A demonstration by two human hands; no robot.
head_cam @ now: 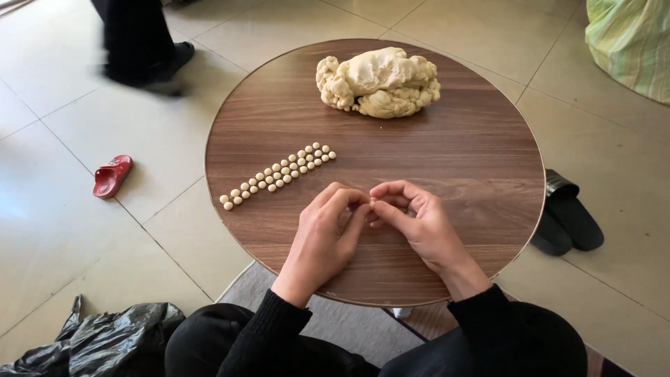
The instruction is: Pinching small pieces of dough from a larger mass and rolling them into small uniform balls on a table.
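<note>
We pinch a tiny pale dough bit (pixel 372 203) between our left hand (pixel 326 234) and right hand (pixel 417 227) fingertips | both hands grasping it | diagonal double row of small cream dough balls (pixel 278 176) lies up-left, nearer the left hand | round brown wooden table (pixel 460 153)

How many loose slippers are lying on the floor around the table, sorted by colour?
Red slipper: 1
Black slippers: 2
Total: 3
</note>
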